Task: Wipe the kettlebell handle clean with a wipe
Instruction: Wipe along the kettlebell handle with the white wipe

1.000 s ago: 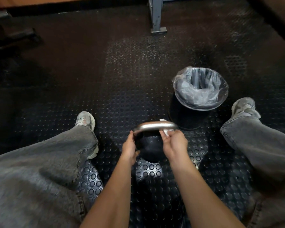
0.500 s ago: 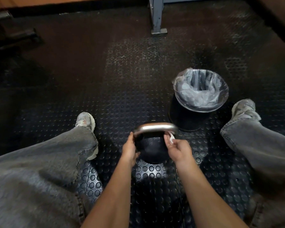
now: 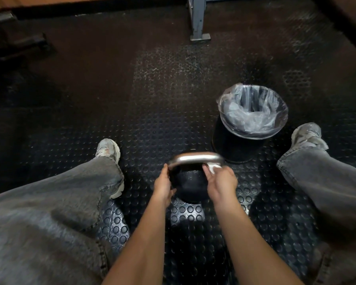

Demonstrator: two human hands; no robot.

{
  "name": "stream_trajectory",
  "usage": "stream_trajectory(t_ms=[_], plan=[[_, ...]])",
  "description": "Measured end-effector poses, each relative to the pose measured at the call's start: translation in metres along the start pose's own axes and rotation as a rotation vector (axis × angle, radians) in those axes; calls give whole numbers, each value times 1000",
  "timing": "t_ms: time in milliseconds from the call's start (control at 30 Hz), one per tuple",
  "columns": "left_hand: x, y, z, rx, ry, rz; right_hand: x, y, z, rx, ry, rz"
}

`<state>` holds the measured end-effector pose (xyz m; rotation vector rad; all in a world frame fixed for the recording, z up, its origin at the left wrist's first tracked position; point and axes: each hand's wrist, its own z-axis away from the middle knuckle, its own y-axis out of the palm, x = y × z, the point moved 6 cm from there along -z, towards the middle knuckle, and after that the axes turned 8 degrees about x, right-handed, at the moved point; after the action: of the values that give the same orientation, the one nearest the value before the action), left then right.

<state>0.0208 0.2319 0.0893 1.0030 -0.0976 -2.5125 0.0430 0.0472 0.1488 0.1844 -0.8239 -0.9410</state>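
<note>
Rubber floor [image 3: 156, 103], black, studded all over; kettlebell [image 3: 188, 186] stands on it between the person's spread legs, black ball below, bare metal handle [image 3: 193, 158] arching across the top; handle reads slightly blurred.

Left hand [image 3: 162, 185] rests against the left side of the ball just under the left end of the handle, fingers fairly straight and laid along the metal; grip wide, nothing pinched in it (thumb side partly hidden by the ball).

Right hand [image 3: 221, 181] at the right end of the handle; its grip is closed round a white wipe [image 3: 213, 168], bunched between fingertips and thumb; wipe pressed to the underside of the handle where it curves down to the ball; only a small crumpled patch of it shows past the fingers.

Bin [image 3: 230, 145] just beyond and to the right of the kettlebell, near but apart from it; dark body, clear plastic liner [image 3: 253, 112] folded over the rim.

Grey jeans on both legs; left shoe [image 3: 108, 149] pale, to the left of the kettlebell; right shoe [image 3: 305, 134] beside the bin on its right.

Grey metal post [image 3: 198, 19] with a flat foot at far centre; dark equipment at far left, too dim to tell what it is.
</note>
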Motion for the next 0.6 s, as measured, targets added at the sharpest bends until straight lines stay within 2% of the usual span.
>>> stream_trajectory(t_ms=[33,100,233,300,367,467,500,533,600], plan=[[0,0,0,9,4,-11,-2,-6,-5,-38,70,-121],[1,0,-1,13,6,-19,-3,-17,-5,-53,146,-201],[1,1,1,3,-2,-3,2,-9,0,-41,84,-158],[0,1,1,1,0,2,-4,3,10,1,-12,28],[1,1,1,9,1,-4,-13,13,23,111,-183,384],[1,0,1,3,3,-4,-32,19,30,279,-279,866],[1,-1,1,3,3,-5,-30,21,28,286,-291,883],[0,0,1,7,2,-9,-22,22,27,268,-288,769],[0,1,2,15,-1,-12,-9,16,17,178,-173,315]])
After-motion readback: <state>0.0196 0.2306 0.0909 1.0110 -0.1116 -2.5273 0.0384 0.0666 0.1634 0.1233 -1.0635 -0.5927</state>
